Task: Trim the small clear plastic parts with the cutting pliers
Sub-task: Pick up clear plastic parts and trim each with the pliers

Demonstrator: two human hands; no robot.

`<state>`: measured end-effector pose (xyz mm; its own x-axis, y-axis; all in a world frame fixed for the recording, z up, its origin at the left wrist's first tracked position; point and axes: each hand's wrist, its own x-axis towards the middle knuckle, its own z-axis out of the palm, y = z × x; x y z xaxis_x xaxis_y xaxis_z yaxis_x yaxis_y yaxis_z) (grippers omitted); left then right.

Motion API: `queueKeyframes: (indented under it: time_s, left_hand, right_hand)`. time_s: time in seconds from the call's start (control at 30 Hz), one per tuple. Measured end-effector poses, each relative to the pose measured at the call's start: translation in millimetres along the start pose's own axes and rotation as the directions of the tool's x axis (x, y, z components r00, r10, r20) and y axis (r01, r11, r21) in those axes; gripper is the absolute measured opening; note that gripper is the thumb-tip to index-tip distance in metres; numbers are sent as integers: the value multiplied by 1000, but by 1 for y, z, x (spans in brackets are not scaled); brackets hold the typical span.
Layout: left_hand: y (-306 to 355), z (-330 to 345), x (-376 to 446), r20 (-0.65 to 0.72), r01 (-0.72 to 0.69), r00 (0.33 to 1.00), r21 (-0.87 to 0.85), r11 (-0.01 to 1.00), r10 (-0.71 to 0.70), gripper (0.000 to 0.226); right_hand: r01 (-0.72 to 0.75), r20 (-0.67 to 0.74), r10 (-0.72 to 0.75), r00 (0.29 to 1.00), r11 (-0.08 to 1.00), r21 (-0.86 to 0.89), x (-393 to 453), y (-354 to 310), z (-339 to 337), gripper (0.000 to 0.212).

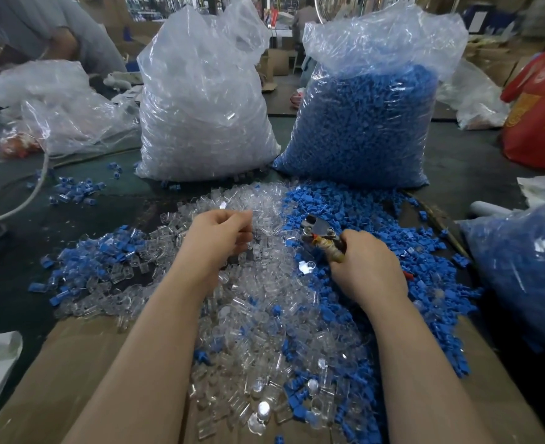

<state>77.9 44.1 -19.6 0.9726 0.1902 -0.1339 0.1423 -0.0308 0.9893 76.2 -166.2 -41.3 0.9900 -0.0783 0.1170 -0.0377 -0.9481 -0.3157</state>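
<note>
landmark: the heap of clear plastic parts (258,302) spread over the cardboard sheet (82,373) at centre.

far left of the heap, a slumped clear bag (59,100) lies nearly flat; its contents cannot be made out. a scatter of blue parts (75,190) lies between that bag and the heap.

directly behind the heap, left position: a tall clear bag (200,100), open at the top, filled with clear plastic parts.

the left hand (220,235) is over the heap's far portion, fingers curled together at the tips. whether a clear part is pinched between them cannot be told.

right of the left hand, the cutting pliers (319,233) sit at the border where the heap meets the loose blue parts (361,213). the metal head points away from the person, blades slightly apart. the right hand (367,264) is clamped around the handles.

behind the heap, right position: a second tall clear bag (370,123), touching the first at the base, filled with blue parts.

far right of the heap: a red bag (537,110), then a further clear bag (521,267) holding blue parts at the frame edge.
</note>
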Motion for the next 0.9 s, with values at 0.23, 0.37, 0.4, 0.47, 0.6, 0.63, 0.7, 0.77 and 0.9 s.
queueKeyframes:
  time_s: [0.23,0.37,0.4,0.47,0.6,0.63,0.7,0.77,0.9]
  left_hand:
    - [4,2,-3,21,16,1000,-161,987,-13,11]
    - [5,1,-4,39,7,999,-181,983,0,17]
    - [5,1,-5,52,2,999,-165,986,7,18]
    - [5,2,-6,74,-2,997,-141,990,13,17]
    - [5,4,-6,99,11,995,-142,990,3,10]
    - [6,4,-6,106,15,994,-153,988,1,9]
    - [7,5,-7,123,29,992,-205,978,-4,10]
    - [7,6,-8,139,45,990,-246,968,-11,10]
    - [7,7,-11,165,33,986,-178,983,-4,12]
  right_hand:
    - [32,-91,-33,995,999,-7,-2,0,2,16]
    - [117,-71,-118,990,993,-13,-1,-2,2,15]
    - [134,-50,-136,990,990,-30,-2,-3,2,14]
    - [138,-32,-140,990,989,-54,-2,-5,2,13]
    - [101,-71,-104,992,994,-47,-3,-5,2,9]
    - [95,-72,-98,993,994,-49,-3,-6,1,10]
    - [92,-58,-95,994,995,-45,-3,-6,1,10]
    - [96,-39,-98,994,994,-42,-3,-6,1,8]
    - [97,-38,-98,994,995,-38,-4,-6,1,6]
